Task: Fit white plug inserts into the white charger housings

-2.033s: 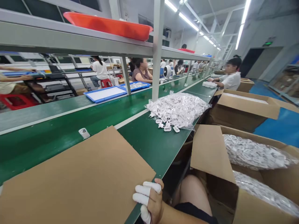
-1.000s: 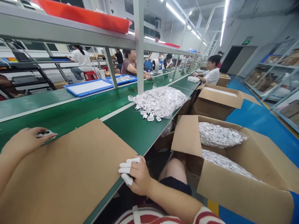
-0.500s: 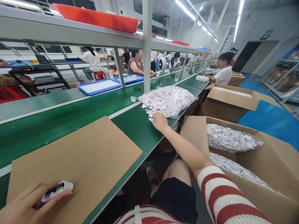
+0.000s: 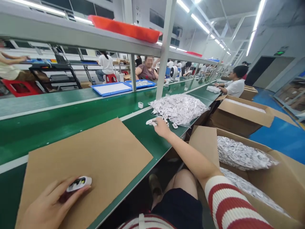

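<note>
My left hand (image 4: 56, 198) is closed around a white oval plastic housing (image 4: 79, 183), open at the top with dark and yellowish parts inside. It is held over a flat brown cardboard sheet (image 4: 95, 156) on the green bench. Further off, my right hand (image 4: 162, 128) pinches a small white plastic piece (image 4: 151, 121) just above the bench. Right behind that hand lies a clear plastic bag (image 4: 181, 108) full of similar white pieces. A loose white piece (image 4: 175, 126) lies by the bag's near edge.
A white housing (image 4: 140, 105) stands on the green conveyor belt (image 4: 71, 117). Blue trays (image 4: 111, 89) sit across it. An upright post (image 4: 164, 63) rises behind the bag. At right, an open carton (image 4: 274, 165) holds bagged white pieces. Several people work along the line.
My right hand has drawn back slightly from the bag with a white piece in its fingers. My left hand with the housing shows further right and higher, and the whole view has shifted.
</note>
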Motion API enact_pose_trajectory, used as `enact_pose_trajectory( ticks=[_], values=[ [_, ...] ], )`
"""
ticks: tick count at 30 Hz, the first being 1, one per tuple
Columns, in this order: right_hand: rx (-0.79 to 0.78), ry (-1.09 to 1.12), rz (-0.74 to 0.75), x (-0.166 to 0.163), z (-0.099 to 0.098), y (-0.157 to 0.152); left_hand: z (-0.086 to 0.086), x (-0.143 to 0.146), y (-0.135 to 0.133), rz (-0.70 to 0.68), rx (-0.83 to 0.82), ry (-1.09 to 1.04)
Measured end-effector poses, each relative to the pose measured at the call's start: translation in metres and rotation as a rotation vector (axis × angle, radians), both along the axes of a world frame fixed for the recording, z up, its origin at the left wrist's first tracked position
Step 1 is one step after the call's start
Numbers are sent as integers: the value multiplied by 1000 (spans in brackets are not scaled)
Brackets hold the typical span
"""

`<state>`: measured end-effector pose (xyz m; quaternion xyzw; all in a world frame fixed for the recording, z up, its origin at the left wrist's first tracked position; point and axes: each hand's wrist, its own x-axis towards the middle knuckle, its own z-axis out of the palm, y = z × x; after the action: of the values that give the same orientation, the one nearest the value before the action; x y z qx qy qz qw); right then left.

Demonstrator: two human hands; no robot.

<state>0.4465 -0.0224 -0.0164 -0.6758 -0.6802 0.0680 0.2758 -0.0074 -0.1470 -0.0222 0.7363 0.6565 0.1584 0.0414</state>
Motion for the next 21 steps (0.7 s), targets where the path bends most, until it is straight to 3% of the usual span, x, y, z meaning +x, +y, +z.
enact_pose_trajectory(
  ticks=[4, 7, 13, 19, 21],
  values=[
    [-144, 618, 364, -43, 3, -16, -3, 13, -8, -9, -82, -226],
    [-284, 953, 465, -73, 9, -31, -3, 18, -17, -101, -88, -298],
    [-348, 838, 493, -115, 14, -54, -2, 26, -27, -136, -87, -468],
    [-124, 420, 679, -141, -3, -67, 1, 34, -32, -149, -128, -595],
    [-119, 340, 744, -146, -11, -67, 1, 35, -34, -159, -111, -625]
  ],
)
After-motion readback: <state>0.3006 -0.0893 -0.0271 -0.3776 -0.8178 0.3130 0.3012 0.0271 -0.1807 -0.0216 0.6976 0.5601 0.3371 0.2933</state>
